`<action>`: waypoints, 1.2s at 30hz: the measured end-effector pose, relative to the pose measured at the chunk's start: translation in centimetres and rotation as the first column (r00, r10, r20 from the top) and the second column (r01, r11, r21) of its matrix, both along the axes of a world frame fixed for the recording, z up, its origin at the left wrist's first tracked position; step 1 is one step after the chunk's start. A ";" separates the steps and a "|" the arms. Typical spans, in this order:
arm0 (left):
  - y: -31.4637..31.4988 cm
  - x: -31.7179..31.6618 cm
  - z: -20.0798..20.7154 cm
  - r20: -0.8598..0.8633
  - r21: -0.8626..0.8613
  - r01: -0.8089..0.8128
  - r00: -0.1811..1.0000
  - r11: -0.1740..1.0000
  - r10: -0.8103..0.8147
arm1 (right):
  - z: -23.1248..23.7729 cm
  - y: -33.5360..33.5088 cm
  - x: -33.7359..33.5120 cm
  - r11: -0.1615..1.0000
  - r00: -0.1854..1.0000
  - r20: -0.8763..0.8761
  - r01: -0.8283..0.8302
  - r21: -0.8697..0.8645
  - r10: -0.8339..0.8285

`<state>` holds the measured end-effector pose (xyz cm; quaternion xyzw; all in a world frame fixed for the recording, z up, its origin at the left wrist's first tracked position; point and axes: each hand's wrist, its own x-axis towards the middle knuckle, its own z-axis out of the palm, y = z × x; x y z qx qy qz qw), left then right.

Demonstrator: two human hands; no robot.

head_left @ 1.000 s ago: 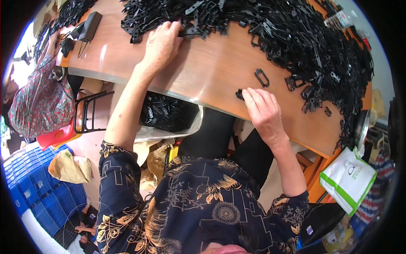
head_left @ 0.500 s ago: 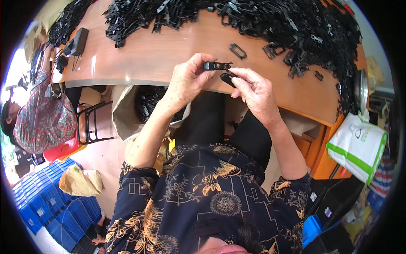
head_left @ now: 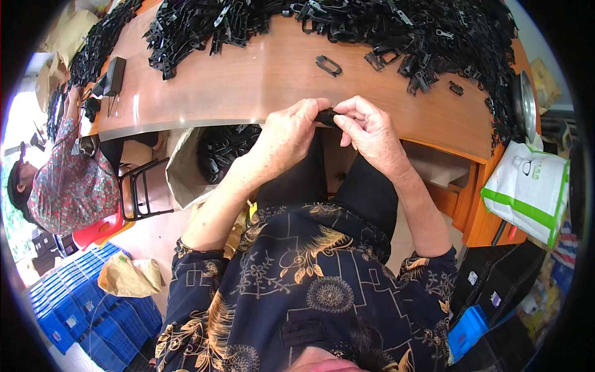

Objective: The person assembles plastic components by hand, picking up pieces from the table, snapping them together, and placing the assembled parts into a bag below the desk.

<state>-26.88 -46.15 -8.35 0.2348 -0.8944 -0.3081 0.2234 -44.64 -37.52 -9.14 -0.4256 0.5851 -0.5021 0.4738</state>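
At the table's near edge, my left hand point(head_left: 290, 131) and my right hand point(head_left: 372, 131) are drawn close together. Between their fingertips is a small black plastic part point(head_left: 326, 116), partly hidden by the left fingers. My left fingers close around its left side, while the right thumb and fingers pinch its right end. Whether it is one part or two pressed together I cannot tell. Beyond the hands lies a loose black oval frame point(head_left: 335, 72) on the wooden tabletop point(head_left: 248, 93). A smaller black piece point(head_left: 456, 88) rests farther right.
Large heaps of black plastic parts point(head_left: 427, 37) line the table's far side. Below the edge at left stands an open sack point(head_left: 181, 170) holding more. A co-worker point(head_left: 77, 192) sits at far left, behind blue crates point(head_left: 80, 310). A white-green bag point(head_left: 527, 192) hangs at right.
My left hand has turned and moved slightly down and right, bringing its black part against the piece in my right hand. The parts are now mostly covered by fingers. The view has shifted slightly.
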 end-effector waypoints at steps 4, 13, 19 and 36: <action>0.9 -0.5 0.4 0.017 0.298 0.020 1.000 0.954 -0.026 | -0.6 0.8 -0.6 0.999 0.998 -0.038 -0.043 0.022 0.044; 2.3 -2.3 -2.3 -0.221 0.751 0.036 0.954 0.659 0.201 | -1.4 2.3 -0.9 0.995 0.979 0.205 0.030 -0.092 -0.011; 2.7 -3.3 -1.7 -0.280 0.899 0.118 0.895 0.423 0.346 | -2.6 2.0 -1.5 0.999 0.868 0.495 0.036 0.007 -0.035; -8.1 -3.8 -3.2 -0.103 0.767 -0.144 0.934 0.625 0.342 | -1.3 -5.6 -8.9 0.937 0.101 -0.932 0.001 -0.349 -0.347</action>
